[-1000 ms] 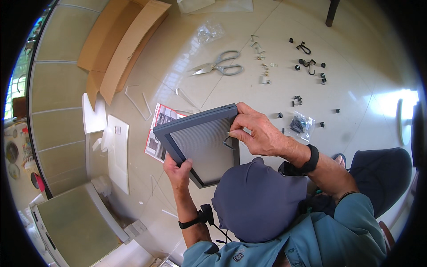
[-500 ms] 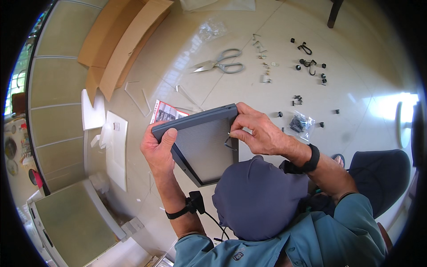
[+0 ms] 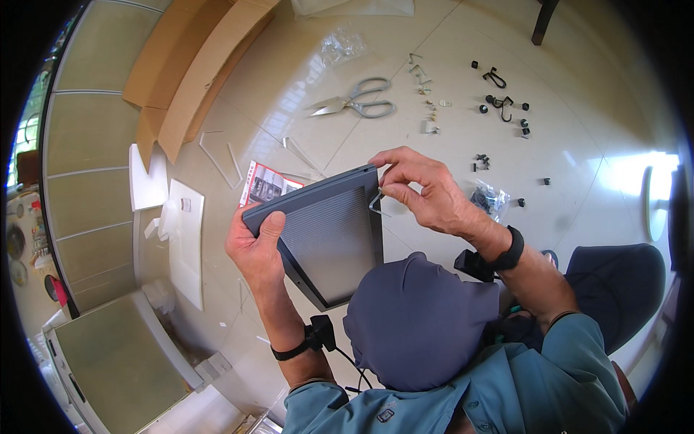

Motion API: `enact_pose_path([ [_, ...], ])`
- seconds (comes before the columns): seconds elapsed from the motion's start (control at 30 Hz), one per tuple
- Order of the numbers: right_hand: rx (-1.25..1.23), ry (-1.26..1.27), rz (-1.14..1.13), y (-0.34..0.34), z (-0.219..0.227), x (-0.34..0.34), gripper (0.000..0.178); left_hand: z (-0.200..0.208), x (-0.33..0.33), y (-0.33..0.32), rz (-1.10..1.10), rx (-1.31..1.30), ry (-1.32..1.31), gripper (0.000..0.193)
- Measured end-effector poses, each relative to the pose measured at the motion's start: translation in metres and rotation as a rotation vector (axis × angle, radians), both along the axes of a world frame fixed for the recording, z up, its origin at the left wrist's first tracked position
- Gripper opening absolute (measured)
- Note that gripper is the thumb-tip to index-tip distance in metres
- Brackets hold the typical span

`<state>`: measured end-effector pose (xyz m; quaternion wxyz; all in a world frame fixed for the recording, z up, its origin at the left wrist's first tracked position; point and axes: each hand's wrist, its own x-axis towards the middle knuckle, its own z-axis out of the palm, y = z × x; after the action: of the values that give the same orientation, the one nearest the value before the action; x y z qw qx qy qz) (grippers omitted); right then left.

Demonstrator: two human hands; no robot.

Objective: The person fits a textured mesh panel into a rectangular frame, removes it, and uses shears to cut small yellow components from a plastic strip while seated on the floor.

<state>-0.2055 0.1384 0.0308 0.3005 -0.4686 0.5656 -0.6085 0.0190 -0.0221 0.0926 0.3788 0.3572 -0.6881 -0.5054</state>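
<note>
In my left hand [image 3: 254,242] is the left end of a dark grey rectangular frame [image 3: 318,189] with a pale ribbed panel [image 3: 329,235] inside it. The thumb lies over the frame's face, and the fingers go behind it. At the frame's upper right corner, my right hand [image 3: 426,189] pinches a small bent metal rod [image 3: 375,205], shaped like a hex key, between thumb and fingers. Its index finger reaches to the frame's corner. The rod hangs in front of the frame's right side; whether it touches is unclear. The panel's lower edge is partly hidden by my cap.
Scissors [image 3: 353,103] lie on the tiled floor beyond the frame, near several small metal brackets [image 3: 419,74]. Black hooks [image 3: 501,107], black knobs and a clear bag of parts [image 3: 490,199] are to the right. An opened cardboard box [image 3: 195,72] and white foam [image 3: 186,239] lie left.
My right hand has moved slightly up along the frame's right edge, and the bent rod in it has turned. The frame has shifted a little left.
</note>
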Motion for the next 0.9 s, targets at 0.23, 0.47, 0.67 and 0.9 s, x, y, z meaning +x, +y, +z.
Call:
enact_pose_path([
  [0.23, 0.05, -0.134, -0.045, 0.001, 0.005, -0.008, 0.008, -0.001, -0.003, 0.008, 0.017, -0.034, -0.044, 0.027],
  [0.47, 0.121, -0.299, -0.039, 0.004, 0.004, -0.012, 0.016, 0.004, -0.006, 0.019, 0.034, -0.034, -0.102, 0.021],
  [0.67, 0.149, -0.343, -0.023, 0.002, 0.003, -0.007, 0.017, 0.003, -0.005, 0.022, 0.048, -0.032, -0.117, 0.019],
  [0.9, 0.175, -0.552, 0.034, 0.001, -0.002, -0.006, 0.02, 0.022, -0.012, 0.037, 0.106, -0.094, -0.303, 0.019],
])
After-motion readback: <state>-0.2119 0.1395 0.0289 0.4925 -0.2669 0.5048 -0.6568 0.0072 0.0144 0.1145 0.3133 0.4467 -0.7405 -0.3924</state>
